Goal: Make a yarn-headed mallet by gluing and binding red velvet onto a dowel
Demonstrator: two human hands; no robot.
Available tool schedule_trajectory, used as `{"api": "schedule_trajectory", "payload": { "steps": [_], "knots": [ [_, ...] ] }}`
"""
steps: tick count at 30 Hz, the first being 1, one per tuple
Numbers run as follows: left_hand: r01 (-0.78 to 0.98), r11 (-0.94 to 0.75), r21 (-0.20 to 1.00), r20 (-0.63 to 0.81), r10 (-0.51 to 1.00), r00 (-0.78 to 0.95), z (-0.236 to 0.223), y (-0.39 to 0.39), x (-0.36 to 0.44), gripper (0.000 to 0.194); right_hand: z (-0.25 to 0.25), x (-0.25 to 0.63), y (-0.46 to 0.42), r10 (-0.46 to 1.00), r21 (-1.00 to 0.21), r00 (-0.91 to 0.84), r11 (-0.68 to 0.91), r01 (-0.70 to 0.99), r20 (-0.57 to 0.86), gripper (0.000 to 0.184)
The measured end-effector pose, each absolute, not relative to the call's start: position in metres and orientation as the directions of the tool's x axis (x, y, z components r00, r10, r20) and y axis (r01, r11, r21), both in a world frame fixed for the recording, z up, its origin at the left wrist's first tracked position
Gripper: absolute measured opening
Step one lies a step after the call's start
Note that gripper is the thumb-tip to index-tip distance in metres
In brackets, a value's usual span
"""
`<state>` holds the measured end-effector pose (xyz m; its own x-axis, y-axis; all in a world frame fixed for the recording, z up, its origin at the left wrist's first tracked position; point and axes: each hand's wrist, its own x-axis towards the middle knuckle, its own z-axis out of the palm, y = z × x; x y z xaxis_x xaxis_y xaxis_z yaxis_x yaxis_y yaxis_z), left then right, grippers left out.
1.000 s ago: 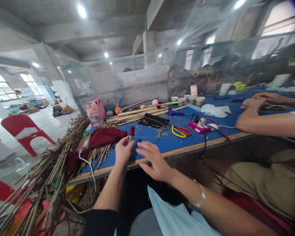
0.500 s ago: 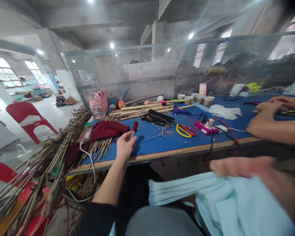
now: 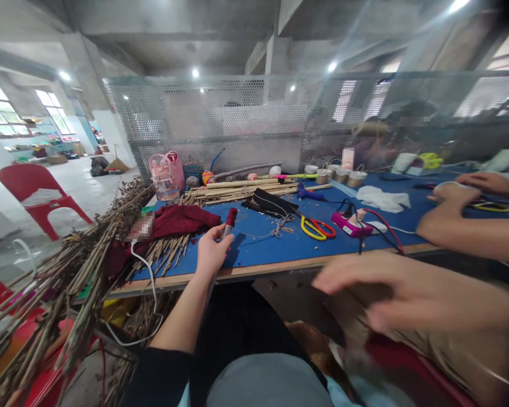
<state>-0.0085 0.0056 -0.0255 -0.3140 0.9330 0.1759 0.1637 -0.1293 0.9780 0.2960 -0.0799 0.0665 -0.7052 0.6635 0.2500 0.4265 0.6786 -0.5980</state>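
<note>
My left hand is closed around a grey stick with a dark red wrapped tip, raised over the table's front edge. Next to it lies a crumpled dark red cloth. My right hand, smeared by motion, hangs in front of the table with thumb and fingers apart and nothing visible between them. Light blue cloth shows at the bottom, below that hand. Scissors with yellow and red handles rest on the blue tabletop, near a black cloth with grey thread on it.
Dry stalks spill over the table's left end, crossed by a white cable. A purple power strip with cords sits near the front edge. At right, a co-worker's hands are on the table. A perforated screen stands behind.
My right hand has let go of the light blue cloth, which is now lower and mostly out of view. My left hand keeps the stick in about the same place.
</note>
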Motion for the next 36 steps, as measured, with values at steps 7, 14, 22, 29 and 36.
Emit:
{"api": "schedule_trajectory", "payload": {
  "steps": [7, 14, 22, 29, 36],
  "knots": [
    [0.243, -0.138, 0.960, 0.213, 0.923, -0.320, -0.030, 0.006, -0.009, 0.046, 0.009, 0.139, 0.057, 0.875, -0.938, -0.424, 0.317, 0.139, 0.233, 0.045],
    [0.267, -0.143, 0.953, 0.227, 0.921, -0.317, -0.029, 0.005, -0.010, 0.045, -0.017, 0.133, 0.054, 0.883, -0.882, -0.365, 0.398, 0.253, 0.294, 0.030],
    [0.136, -0.130, 0.982, 0.164, 0.947, -0.276, -0.028, 0.004, -0.008, 0.047, -0.030, 0.129, 0.061, 0.915, -0.960, -0.305, 0.279, 0.004, 0.264, 0.026],
    [-0.073, -0.119, 0.990, 0.101, 0.973, -0.206, -0.033, 0.009, -0.014, 0.054, -0.029, 0.123, 0.069, 0.878, -0.992, -0.462, 0.103, -0.071, 0.124, 0.035],
    [-0.256, -0.064, 0.964, 0.043, 0.995, -0.086, -0.036, 0.014, -0.024, 0.049, -0.020, 0.126, 0.094, 0.753, -0.999, -0.657, 0.041, 0.015, 0.021, 0.038]
  ]
}}
